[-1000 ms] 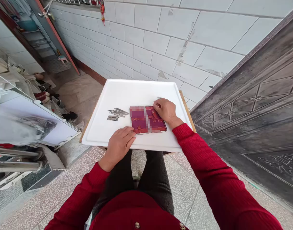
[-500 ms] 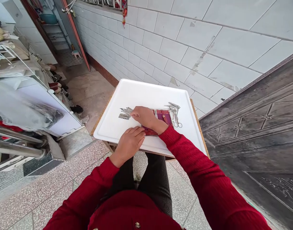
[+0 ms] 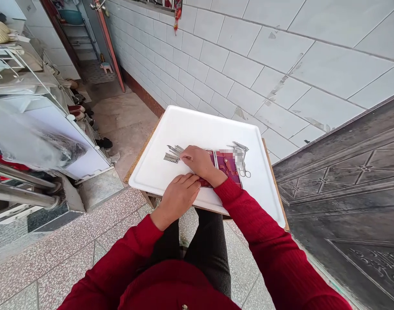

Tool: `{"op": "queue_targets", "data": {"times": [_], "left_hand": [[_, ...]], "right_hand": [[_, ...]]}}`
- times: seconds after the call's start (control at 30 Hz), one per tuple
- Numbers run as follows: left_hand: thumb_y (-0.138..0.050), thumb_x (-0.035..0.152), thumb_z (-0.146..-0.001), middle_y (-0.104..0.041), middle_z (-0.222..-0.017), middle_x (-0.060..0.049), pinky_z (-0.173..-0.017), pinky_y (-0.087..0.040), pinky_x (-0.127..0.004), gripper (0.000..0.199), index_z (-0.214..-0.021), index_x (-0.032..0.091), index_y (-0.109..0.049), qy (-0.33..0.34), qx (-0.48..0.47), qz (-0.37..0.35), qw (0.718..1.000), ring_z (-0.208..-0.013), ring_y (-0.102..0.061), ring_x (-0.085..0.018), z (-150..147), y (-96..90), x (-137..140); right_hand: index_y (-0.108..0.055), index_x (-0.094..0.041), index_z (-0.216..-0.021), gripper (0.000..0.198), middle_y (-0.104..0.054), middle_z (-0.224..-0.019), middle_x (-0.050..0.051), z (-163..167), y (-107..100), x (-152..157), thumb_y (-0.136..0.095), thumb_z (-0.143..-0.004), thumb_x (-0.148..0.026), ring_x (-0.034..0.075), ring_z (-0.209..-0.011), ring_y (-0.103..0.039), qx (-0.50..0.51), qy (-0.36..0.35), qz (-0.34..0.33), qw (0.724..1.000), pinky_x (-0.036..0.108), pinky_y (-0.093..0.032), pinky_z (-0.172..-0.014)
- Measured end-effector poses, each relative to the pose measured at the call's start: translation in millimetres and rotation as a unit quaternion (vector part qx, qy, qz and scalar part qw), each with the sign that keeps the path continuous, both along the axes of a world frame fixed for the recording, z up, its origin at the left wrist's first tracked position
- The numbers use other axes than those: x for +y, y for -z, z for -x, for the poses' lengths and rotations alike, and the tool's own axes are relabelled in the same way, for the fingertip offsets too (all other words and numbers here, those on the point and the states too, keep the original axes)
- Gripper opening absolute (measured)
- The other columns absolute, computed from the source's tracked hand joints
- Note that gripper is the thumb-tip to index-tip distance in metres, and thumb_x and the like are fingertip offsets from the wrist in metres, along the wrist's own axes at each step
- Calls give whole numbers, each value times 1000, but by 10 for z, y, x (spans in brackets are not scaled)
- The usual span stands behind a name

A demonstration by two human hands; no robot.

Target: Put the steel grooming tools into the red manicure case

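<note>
An open purple-red manicure case (image 3: 224, 161) lies on a white tray (image 3: 161, 125). My left hand (image 3: 180, 196) is at the case's near left edge, its fingers closed on that edge and the thumb low on the right side. Across the left half of the case reaches my right hand (image 3: 200, 161), its fingers pinched together; what is between the fingertips is too small to make out. Just left of those fingertips, several slim metal manicure tools (image 3: 174, 150) lie in a fan by a flat metal piece (image 3: 170, 158). Small scissors (image 3: 244, 173) and a nail clipper (image 3: 240, 145) lie right of the case.
The tray rests on a small wooden table (image 3: 132, 165). Behind it runs a tiled wall (image 3: 213, 64), and a dark carved door (image 3: 345, 181) stands at the right. A shoe rack (image 3: 84, 116) and metal rails (image 3: 23, 191) are at the left.
The view has shifted slightly, so the tray appears a little further right. My right hand has drawn slightly back from the fanned tools; my left hand stays at the case's edge.
</note>
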State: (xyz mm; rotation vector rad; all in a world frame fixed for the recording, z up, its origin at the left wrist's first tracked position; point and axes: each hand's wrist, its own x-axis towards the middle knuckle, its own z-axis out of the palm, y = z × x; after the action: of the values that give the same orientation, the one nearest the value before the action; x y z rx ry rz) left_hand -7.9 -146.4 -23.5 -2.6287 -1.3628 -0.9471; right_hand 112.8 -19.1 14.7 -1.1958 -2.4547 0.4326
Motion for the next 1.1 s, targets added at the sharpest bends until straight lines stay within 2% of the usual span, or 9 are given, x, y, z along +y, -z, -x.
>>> {"op": "queue_targets", "data": {"times": [0.17,0.57,1.1], "left_hand": [[-55,19,-105,-75,-130,-11,-104,-55,-43,21,-119,14,-70,1,-1,-21,1000,-120,-68,-26,2,15,-3],[-53,19,-106,-74,-132,-11,-105,-54,-44,24,-121,17,-71,-4,9,-17,1000,-122,-69,-26,-9,10,-4],[-53,18,-106,-76,-130,-11,-105,-54,-43,22,-117,16,-71,-11,13,-27,999,-123,-70,-26,-20,18,0]], "right_hand": [[-80,-22,-102,23,-74,-115,7,-32,48,37,-63,-93,-9,24,-110,-64,24,60,-35,997,33,-47,-88],[-78,-20,-91,28,-73,-108,10,-15,-49,24,-52,-99,-15,25,-102,-61,-64,60,-40,995,37,-37,-90],[-77,-19,-91,27,-74,-107,11,15,-63,25,-52,-101,-16,25,-99,-61,-81,80,-45,992,37,-36,-88]]}}
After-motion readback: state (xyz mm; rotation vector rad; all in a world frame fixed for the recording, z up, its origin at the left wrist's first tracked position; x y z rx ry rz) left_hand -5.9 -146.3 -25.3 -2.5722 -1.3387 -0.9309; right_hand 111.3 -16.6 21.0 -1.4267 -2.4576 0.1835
